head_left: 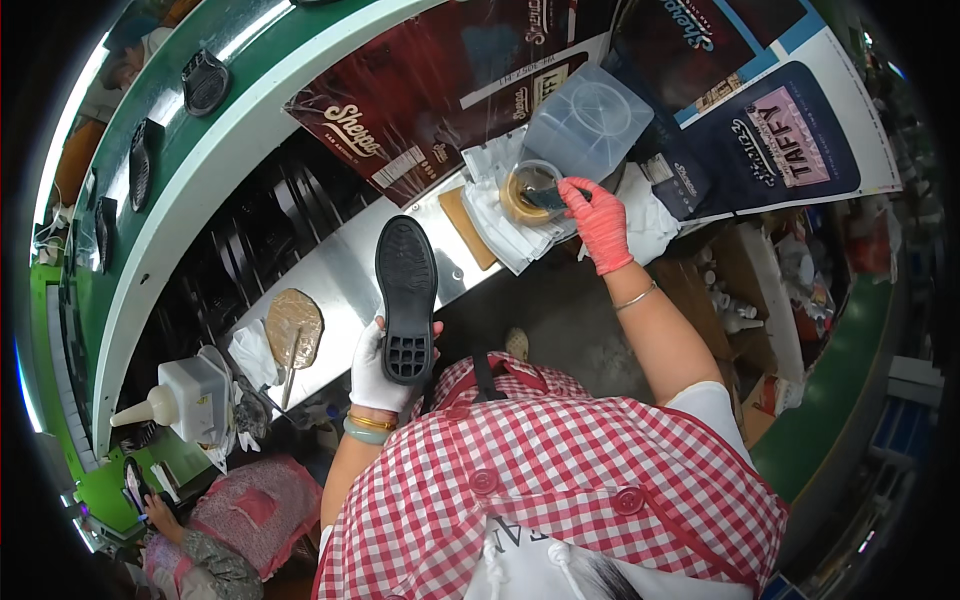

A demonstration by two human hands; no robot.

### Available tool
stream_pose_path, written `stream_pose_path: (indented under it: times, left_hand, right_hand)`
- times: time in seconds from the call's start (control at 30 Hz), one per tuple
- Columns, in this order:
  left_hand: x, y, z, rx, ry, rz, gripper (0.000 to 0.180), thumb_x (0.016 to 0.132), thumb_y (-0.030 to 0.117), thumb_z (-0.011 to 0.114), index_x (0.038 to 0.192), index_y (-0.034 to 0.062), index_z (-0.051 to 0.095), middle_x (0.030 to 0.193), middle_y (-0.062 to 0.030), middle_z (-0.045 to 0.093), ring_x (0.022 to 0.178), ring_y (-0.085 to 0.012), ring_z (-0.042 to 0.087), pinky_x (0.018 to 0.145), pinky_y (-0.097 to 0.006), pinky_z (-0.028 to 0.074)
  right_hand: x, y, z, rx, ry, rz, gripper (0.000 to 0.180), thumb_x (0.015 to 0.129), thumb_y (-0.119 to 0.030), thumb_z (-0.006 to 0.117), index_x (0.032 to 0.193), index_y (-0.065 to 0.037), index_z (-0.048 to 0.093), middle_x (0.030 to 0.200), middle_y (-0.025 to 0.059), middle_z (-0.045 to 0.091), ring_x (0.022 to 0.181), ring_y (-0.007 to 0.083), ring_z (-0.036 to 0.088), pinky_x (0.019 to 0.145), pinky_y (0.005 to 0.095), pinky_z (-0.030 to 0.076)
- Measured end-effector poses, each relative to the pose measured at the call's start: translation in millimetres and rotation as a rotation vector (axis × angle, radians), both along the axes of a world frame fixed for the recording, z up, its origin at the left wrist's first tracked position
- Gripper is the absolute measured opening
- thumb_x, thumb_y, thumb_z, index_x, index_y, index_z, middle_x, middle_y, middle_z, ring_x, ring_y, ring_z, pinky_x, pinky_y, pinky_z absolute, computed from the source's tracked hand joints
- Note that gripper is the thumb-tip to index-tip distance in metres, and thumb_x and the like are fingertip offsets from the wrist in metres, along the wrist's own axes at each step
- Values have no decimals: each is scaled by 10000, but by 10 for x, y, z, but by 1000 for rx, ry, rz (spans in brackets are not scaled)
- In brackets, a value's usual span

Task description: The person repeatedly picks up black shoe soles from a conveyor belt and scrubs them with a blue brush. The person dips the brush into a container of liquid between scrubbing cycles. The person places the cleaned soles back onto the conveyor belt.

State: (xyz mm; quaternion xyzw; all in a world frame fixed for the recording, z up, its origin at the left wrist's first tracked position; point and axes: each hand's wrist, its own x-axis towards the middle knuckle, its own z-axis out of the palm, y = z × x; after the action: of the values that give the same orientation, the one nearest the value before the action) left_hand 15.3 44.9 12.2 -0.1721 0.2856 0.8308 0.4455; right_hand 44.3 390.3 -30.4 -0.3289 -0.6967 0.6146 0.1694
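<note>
Black sole (408, 295) clasped in the left hand (380, 372), dark tool (550, 199) pinched in the right hand (603, 230)

The left hand, in a white glove, grips the sole around its heel end, thumb along one edge and fingertips showing at the other. The sole's gridded heel lies within that grip, and its long toe part reaches away from the body, the face with the open cells turned up.

The right hand, in a coral glove, has thumb and fingers pressed together on the tool, whose far end is at the mouth of a clear cup (515, 207) just left of the fingertips. The cup has something amber inside; whether the tool touches it I cannot tell. White sheets (515, 250) lie beneath the cup, a tan pad (465, 230) lies farther left of this grip, and a translucent box (590, 115) stands just beyond it.

To the left of the left hand's grip, a brown disc (293, 320) lies near a white crumpled cloth (252, 353), with a thin stick (290, 370) across it. Farther left is a pale bottle (192, 400) with a cone nozzle. Well apart from both grips, beyond the left one, more black soles (205, 83) rest on a green surface (262, 48).
</note>
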Motion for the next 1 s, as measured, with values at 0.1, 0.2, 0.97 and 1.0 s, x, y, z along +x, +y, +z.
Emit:
stream_pose_path:
  times: [0.1, 0.2, 0.97, 1.0]
  left_hand:
    - [36, 65, -169, -96, 81, 28, 473, 961, 382, 398, 1283, 39, 452, 1160, -235, 569, 1030, -319, 601, 802, -413, 530]
    - [21, 83, -299, -87, 118, -14, 487, 963, 391, 390, 1300, 42, 435, 1149, -225, 577, 1024, -315, 602, 794, -400, 532]
    - [46, 252, 100, -71, 194, 143, 836, 799, 763, 346, 1266, 77, 441, 1041, -136, 581, 862, -254, 599, 715, -376, 498]
    - [44, 248, 109, -71, 210, 137, 840, 798, 765, 345, 1273, 78, 435, 1047, -136, 579, 866, -253, 598, 713, -374, 499]
  right_hand:
    - [18, -15, 115, -69, 53, -23, 265, 862, -224, 656, 1007, -3, 660, 845, 21, 636, 742, 79, 568, 645, 227, 480]
    - [45, 43, 29, -74, 78, 11, 263, 871, -231, 642, 1012, -9, 659, 830, 18, 632, 716, 77, 565, 638, 219, 470]
    - [37, -1472, 1016, -385, 143, 288, 245, 933, -233, 548, 1005, -17, 640, 809, 28, 641, 626, 70, 597, 514, 182, 442]
    - [42, -1472, 1009, -375, 147, 298, 247, 933, -233, 547, 1002, -16, 642, 810, 29, 641, 627, 70, 596, 514, 183, 443]
